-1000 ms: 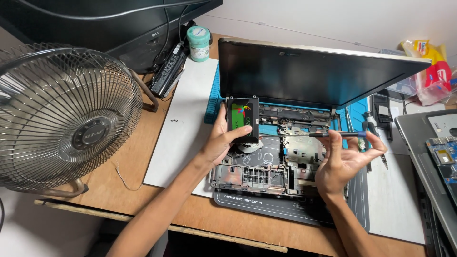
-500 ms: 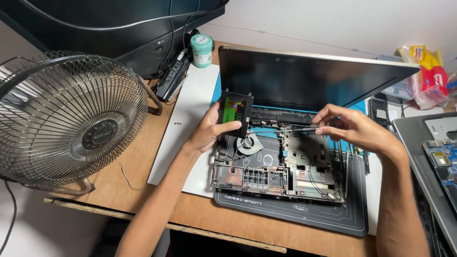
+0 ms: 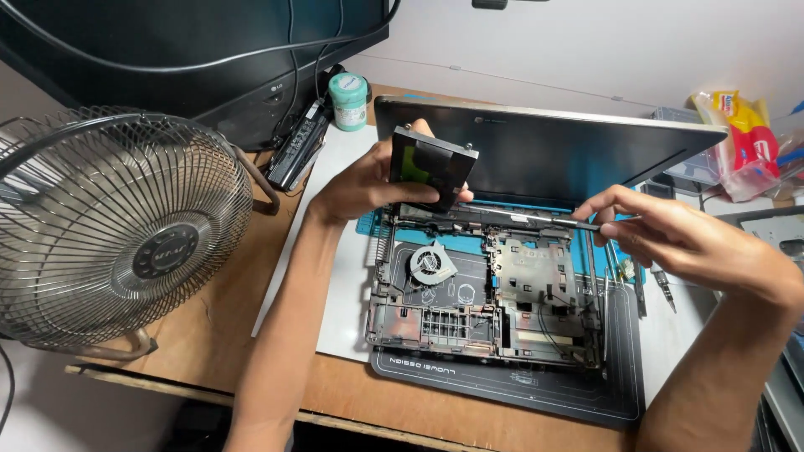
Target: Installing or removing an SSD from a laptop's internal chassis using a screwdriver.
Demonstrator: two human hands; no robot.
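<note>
laptop (image 3: 490,310) lies gutted on the mat (image 3: 502,389), fan (image 3: 430,263) and frame bare. left hand (image 3: 368,186) grips a drive (image 3: 431,166) lifted clear above the hinge. right hand (image 3: 670,238) pinches a thin tool (image 3: 548,220) at the rear edge. teardown looks well along, with the frame parts left.
</note>
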